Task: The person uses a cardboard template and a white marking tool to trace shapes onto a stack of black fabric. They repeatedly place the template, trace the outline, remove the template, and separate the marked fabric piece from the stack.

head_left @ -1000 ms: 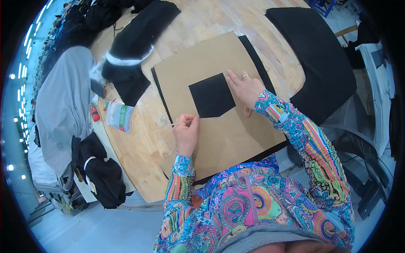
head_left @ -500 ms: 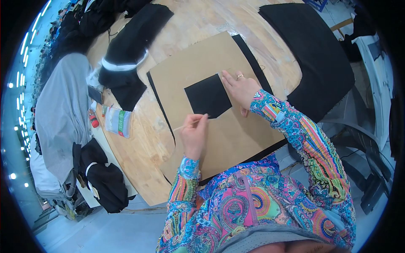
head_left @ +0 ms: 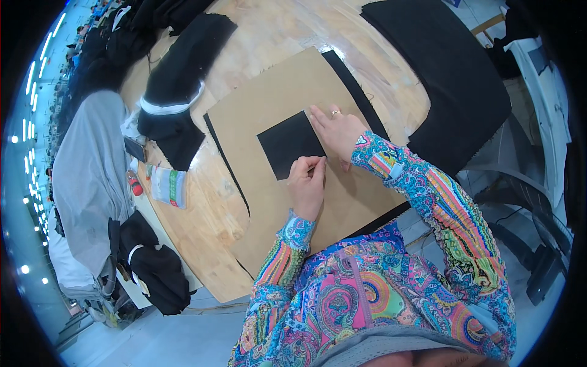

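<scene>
A tan card sheet (head_left: 244,147) lies over black fabric (head_left: 362,92) that shows along its edges. Within the sheet is a straight-edged black area (head_left: 284,144); whether it is a cut-out or a piece on top I cannot tell. My right hand (head_left: 340,133) presses flat on the card, fingers stretched out beside the black area's right edge. My left hand (head_left: 307,183) is closed in a pinch, fingertips at that area's lower right corner. The thin pale stick it held a moment ago is mostly hidden by the fingers now.
Black fabric pieces (head_left: 452,85) lie stacked at the right of the wooden table (head_left: 214,244). On the left are black fabric with a white band (head_left: 174,107), a clear packet (head_left: 168,185), a small red bottle (head_left: 135,183) and grey cloth (head_left: 88,177). A black chair (head_left: 520,208) stands right.
My left hand has moved right and slightly up along the black area's lower edge, still pinched. My right hand stays flat on the card. The whole view has shifted slightly.
</scene>
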`<state>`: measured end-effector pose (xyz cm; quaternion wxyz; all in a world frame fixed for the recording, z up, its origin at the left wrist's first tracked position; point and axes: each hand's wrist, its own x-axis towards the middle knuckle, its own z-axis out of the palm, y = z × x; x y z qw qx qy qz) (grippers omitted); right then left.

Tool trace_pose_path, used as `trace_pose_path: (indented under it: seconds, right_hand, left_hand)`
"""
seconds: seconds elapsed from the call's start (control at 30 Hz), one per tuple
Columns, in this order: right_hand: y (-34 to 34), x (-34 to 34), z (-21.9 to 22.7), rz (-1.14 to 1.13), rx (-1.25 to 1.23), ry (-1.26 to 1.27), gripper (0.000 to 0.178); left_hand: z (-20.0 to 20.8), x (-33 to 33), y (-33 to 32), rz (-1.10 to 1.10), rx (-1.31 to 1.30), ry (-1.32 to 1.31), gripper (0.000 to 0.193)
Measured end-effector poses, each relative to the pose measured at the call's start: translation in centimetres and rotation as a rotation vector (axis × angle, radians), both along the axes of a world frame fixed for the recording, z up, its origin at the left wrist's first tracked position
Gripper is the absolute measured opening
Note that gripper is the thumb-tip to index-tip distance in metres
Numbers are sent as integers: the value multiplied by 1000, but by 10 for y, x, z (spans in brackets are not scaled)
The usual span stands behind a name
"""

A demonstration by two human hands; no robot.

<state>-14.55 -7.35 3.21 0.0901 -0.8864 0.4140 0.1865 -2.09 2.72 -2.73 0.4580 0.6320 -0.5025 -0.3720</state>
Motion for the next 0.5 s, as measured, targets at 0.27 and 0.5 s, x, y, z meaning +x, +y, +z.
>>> trace_pose_path:
  seconds: [0.27,0.5]
  right_hand:
    - [0,-1,-3,16,-26,19,128]
    - [0,-1,1,-2,13,12,129]
  left_hand:
    - [14,2,0,-17,-55,-231,13]
    - [8,24,16,8,-7,-198,11]
